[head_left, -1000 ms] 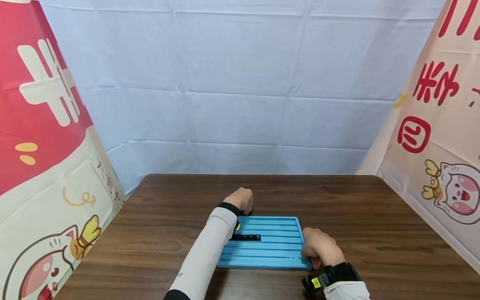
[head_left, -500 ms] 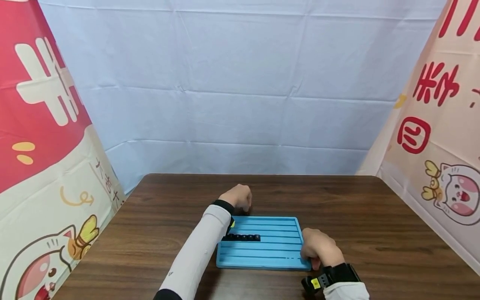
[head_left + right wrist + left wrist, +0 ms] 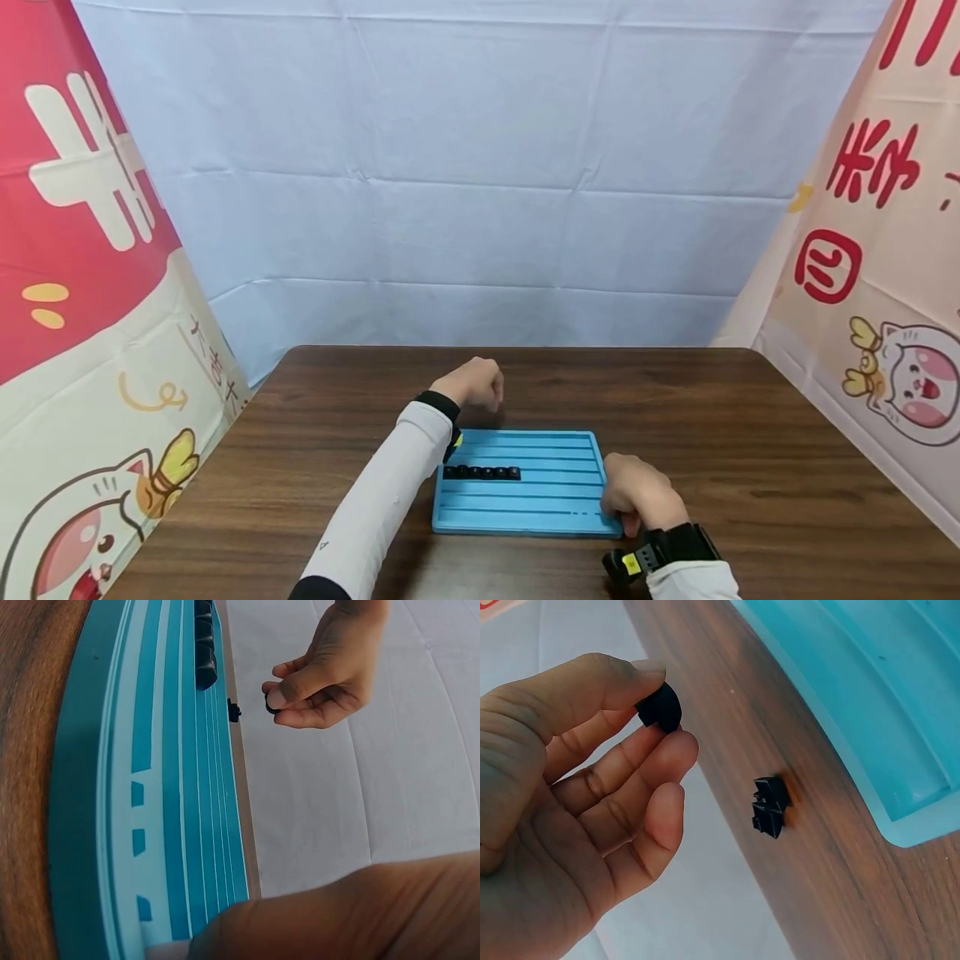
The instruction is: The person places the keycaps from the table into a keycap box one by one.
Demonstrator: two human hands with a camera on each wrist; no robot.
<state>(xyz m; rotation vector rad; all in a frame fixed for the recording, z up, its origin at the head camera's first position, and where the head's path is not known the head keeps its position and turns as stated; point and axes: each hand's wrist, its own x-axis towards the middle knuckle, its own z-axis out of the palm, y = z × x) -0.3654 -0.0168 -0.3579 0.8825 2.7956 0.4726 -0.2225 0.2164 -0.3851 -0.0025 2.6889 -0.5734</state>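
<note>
Your left hand (image 3: 474, 385) pinches a black keycap (image 3: 666, 709), held in the air beyond the far edge of the blue grooved tray (image 3: 555, 492). Between that grip and the tray rim, loose keycaps (image 3: 771, 806) lie on the wooden table (image 3: 645, 400). Nearer you than the grip, a keycap row (image 3: 482, 473) fills part of one groove, which runs on rightward. Your right hand (image 3: 643, 492) touches the tray's right edge; whether it clenches, I cannot tell.
</note>
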